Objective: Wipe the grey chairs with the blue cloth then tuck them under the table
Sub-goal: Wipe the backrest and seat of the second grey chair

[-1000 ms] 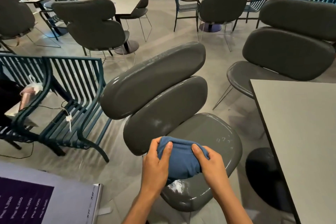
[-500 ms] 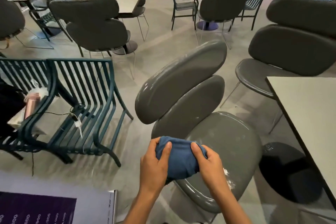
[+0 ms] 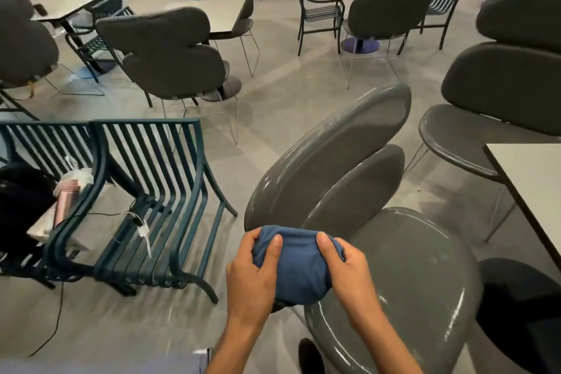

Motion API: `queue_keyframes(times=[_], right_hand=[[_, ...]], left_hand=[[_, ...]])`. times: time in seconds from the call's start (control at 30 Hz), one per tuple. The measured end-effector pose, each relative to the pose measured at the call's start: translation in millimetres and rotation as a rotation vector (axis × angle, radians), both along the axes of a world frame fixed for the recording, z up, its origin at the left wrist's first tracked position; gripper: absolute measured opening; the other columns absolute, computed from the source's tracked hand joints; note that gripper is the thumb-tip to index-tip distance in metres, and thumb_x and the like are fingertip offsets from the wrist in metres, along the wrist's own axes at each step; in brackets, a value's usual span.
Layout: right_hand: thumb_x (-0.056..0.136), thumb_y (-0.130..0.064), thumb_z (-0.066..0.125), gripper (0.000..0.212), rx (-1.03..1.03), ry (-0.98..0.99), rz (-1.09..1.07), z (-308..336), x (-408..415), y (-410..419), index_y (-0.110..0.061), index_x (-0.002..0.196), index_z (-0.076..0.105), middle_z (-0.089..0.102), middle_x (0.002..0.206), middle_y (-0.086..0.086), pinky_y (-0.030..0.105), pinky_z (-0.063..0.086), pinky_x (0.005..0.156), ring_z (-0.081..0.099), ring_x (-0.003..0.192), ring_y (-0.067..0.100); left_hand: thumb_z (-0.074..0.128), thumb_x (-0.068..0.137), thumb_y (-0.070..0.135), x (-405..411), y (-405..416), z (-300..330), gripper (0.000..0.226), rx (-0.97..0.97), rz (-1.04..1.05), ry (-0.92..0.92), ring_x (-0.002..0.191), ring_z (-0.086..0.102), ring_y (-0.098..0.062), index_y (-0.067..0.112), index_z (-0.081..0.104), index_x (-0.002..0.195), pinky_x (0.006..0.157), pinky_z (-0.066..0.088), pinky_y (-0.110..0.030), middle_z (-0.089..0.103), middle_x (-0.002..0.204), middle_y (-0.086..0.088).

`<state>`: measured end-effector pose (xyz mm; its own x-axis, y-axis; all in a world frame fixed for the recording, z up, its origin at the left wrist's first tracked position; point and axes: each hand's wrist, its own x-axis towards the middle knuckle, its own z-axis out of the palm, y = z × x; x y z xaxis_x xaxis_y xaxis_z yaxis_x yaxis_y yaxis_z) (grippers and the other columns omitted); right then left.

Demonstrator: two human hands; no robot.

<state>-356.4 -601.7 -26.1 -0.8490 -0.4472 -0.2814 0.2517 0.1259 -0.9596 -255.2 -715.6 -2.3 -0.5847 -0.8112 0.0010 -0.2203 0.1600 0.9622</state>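
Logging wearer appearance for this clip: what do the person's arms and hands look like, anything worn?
Both forearms are bare up to the frame edge, with no sleeves in view. The left hand and right hand wear no gloves, rings, watch or bands. Fingernails are short and unpainted.

Both hands hold a bunched blue cloth (image 3: 296, 267) between them. The left hand (image 3: 253, 275) grips its left side, thumb laid over the top; the right hand (image 3: 344, 270) grips the right side the same way. Just beyond and to the right of the hands stands a glossy grey chair (image 3: 394, 276), its seat under the right hand and its two-part backrest rising past the fingertips. To the right of the right hand, well apart, is the corner of a pale counter (image 3: 534, 173), with another grey chair (image 3: 501, 94) beyond it. Left of the left hand stand dark teal slatted chairs (image 3: 158, 191), one carrying a pink bottle (image 3: 65, 203) and a black bag (image 3: 21, 203).
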Motion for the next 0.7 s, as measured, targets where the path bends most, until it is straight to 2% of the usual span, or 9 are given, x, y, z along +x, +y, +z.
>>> queue_keyframes(times=[0.1,0.2,0.27,0.43,0.47,0.57,0.7], right_hand=[[0.096,-0.043,0.064,0.044,-0.032,0.02,0.004,5.2,-25.3,-24.0,-0.002,0.079,0.063,0.063,0.073,0.016,0.038,0.05,0.066,0.058,0.068,0.015],[0.097,-0.043,0.064,0.042,-0.063,0.022,0.012,11.0,-50.6,-44.4,-0.012,0.069,0.059,0.059,0.066,0.002,0.037,0.047,0.064,0.055,0.066,0.012],[0.097,-0.043,0.064,0.041,-0.064,0.028,0.007,13.6,-63.8,-58.0,-0.019,0.065,0.058,0.057,0.065,-0.002,0.035,0.046,0.063,0.053,0.065,0.012],[0.095,-0.047,0.065,0.04,-0.057,0.041,-0.018,17.2,-88.7,-84.6,-0.009,0.082,0.068,0.069,0.081,0.015,0.047,0.055,0.072,0.063,0.073,0.021],[0.095,-0.047,0.064,0.039,-0.04,0.051,-0.028,18.0,-92.7,-90.1,-0.011,0.083,0.069,0.069,0.082,0.014,0.045,0.056,0.072,0.064,0.073,0.021],[0.094,-0.046,0.065,0.037,-0.007,0.077,-0.107,16.9,-103.6,-105.5,-0.014,0.077,0.067,0.065,0.071,0.003,0.028,0.05,0.061,0.057,0.065,0.012],[0.095,-0.04,0.067,0.03,0.017,0.131,-0.286,15.7,-114.5,-127.7,-0.016,0.076,0.068,0.064,0.071,0.004,0.024,0.048,0.06,0.055,0.065,0.007]], left_hand=[[0.065,0.089,0.048,-24.5,-24.2,11.5,0.019,-0.016,0.016,-0.006,0.089,0.068,0.001,0.037,0.063,0.104,0.068,0.055,-0.017,0.069,0.097,0.027],[0.065,0.088,0.051,-47.3,-45.2,20.0,0.027,-0.046,0.017,-0.001,0.089,0.07,-0.001,0.033,0.065,0.109,0.068,0.058,-0.02,0.071,0.097,0.023],[0.066,0.089,0.048,-60.8,-57.9,25.1,0.027,-0.046,-0.003,0.014,0.089,0.07,0.001,0.031,0.065,0.11,0.066,0.056,-0.017,0.071,0.097,0.024],[0.07,0.093,0.033,-95.9,-96.9,32.3,0.011,-0.088,-0.046,-0.008,0.086,0.068,0.004,0.028,0.068,0.102,0.066,0.053,-0.011,0.071,0.089,0.026],[0.071,0.094,0.032,-102.5,-105.4,32.3,0.007,-0.097,-0.062,-0.016,0.086,0.068,0.004,0.029,0.068,0.1,0.067,0.053,-0.011,0.071,0.089,0.025],[0.071,0.095,0.031,-122.0,-127.1,27.6,0.004,-0.093,-0.114,-0.032,0.085,0.069,0.002,0.029,0.069,0.098,0.068,0.052,-0.012,0.072,0.089,0.021],[0.071,0.094,0.031,-151.1,-152.7,21.0,0.003,-0.069,-0.195,-0.016,0.08,0.069,0.0,0.03,0.069,0.095,0.065,0.052,-0.014,0.073,0.086,0.02]])
